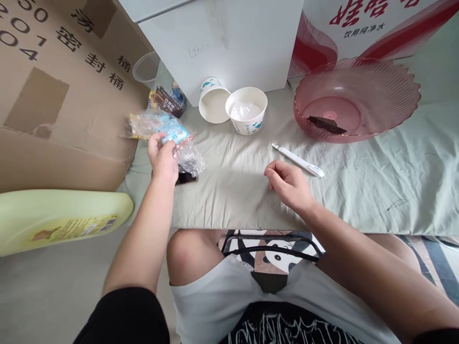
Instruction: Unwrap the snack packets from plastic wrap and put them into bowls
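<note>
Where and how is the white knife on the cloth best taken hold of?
Probably pinch the white knife across its wider end, with the right hand coming from the right. It lies slanted on the cloth, its narrow metallic tip pointing left and away from the person, so this grip should stay clear.

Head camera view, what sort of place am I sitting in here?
Probably a home or dorm room, though a small workspace can't be ruled out: there's a cloth-covered table with a pink fluted bowl on it, and a large printed cardboard box standing close by.
</note>
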The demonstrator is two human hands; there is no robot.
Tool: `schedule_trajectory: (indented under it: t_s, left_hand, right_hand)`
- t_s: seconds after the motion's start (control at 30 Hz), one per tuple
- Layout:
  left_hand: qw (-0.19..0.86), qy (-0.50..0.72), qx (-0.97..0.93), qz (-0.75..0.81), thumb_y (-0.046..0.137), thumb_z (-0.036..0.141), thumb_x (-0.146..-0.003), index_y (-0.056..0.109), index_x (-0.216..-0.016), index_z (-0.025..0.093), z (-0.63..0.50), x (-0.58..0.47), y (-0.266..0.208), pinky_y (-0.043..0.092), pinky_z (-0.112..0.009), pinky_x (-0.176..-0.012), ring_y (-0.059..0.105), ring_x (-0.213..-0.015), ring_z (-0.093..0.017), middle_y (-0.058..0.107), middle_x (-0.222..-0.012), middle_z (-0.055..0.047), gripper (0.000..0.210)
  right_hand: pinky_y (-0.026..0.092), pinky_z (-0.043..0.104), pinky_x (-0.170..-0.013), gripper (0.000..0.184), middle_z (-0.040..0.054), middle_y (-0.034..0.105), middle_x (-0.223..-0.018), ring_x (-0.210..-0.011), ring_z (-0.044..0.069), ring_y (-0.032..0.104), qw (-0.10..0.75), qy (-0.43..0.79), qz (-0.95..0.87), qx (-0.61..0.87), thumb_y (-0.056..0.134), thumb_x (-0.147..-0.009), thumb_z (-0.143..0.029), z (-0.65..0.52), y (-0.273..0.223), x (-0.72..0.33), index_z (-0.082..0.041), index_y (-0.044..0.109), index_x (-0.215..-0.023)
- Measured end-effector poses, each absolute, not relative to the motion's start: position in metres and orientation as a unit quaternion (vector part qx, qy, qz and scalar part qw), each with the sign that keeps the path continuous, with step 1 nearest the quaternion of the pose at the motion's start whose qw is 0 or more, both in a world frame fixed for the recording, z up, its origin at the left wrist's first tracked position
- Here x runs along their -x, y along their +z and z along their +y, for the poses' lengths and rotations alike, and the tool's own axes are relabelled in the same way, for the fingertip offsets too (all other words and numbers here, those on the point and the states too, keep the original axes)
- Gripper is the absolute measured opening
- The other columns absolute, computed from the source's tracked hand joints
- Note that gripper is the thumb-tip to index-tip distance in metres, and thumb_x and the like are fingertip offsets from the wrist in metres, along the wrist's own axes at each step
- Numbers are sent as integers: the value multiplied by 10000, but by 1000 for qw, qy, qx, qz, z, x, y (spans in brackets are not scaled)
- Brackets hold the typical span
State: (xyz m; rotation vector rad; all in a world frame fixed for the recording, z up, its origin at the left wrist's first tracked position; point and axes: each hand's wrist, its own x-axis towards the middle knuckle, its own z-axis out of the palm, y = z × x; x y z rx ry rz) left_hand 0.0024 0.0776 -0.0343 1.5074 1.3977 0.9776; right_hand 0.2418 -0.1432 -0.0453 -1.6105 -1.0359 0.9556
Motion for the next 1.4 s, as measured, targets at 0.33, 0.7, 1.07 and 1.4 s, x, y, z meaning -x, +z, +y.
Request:
schedule_trajectory:
  t_s: [0.33,0.7,1.07,1.4]
  left_hand:
    - [745,246,-548,291,807,334,-702,549,-1017,259,-41,-79,-40,594,-348,-774,688,-783,-159,677,-920,17,414]
    - [781,219,-522,265,917,352,-677,247,-1534,432,-45,-96,-77,597,-400,-854,727,-933,-230,703,-1025,-3,1092]
    - [783,211,-540,227,894,343,-712,390,-1538,504,-41,-100,-78,588,-444,-863,692,-951,-256,674,-1071,-12,980]
    - [747,283,-528,287,817,303,-732,675,-1106,311,-36,-101,-74,571,-399,-898,657,-960,-217,677,-1036,-9,400]
  right_hand:
    - [552,338,-703,471,67,662,-1195,-869,186,661,585,428,-364,586,545,-846,-384,-134,-68,-251,-272,487,-1300]
    - [530,323,-599,469,34,660,-1107,-717,178,609,556,382,-373,637,458,-892,-330,-138,-67,-262,-326,485,-1360]
    - [419,519,-1172,230,71,633,-1330,-1392,293,527,535,254,-455,665,457,-923,-267,-138,-74,-261,-266,680,-981]
    - [450,549,-1192,349,85,492,-1534,-1491,289,449,509,246,-499,657,464,-1010,-333,-142,-77,-268,-322,588,-1336]
